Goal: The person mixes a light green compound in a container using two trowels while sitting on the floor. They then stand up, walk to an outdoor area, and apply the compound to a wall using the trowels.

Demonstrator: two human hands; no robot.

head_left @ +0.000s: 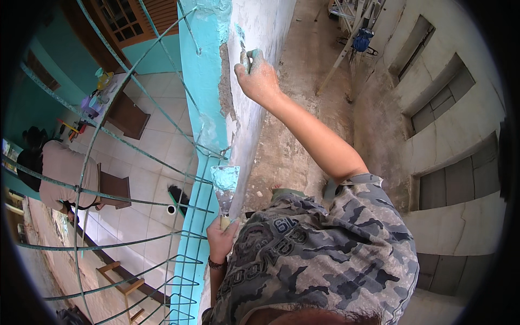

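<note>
My left hand (221,238) grips the pale handle of a wide putty knife (224,196), held upright. A thick layer of turquoise paste (225,177) covers its blade. Farther up, my right hand (258,78) is closed around the handle of a smaller putty knife (245,62). The narrow blade of this tool is against the white wall (244,13) or very near it, beside a turquoise smear (239,31). Powder or dried paste coats the right fingers. Left of that hand, the turquoise wall edge (203,81) has a strip of broken, bare plaster (225,81).
A metal grille (97,125) curves across the left. Behind it are a tiled floor (157,108), a table with bottles (116,89) and a person bending over (67,170). On the right, a concrete passage (303,70) holds a ladder (341,54) beside a wall with recessed openings (441,103).
</note>
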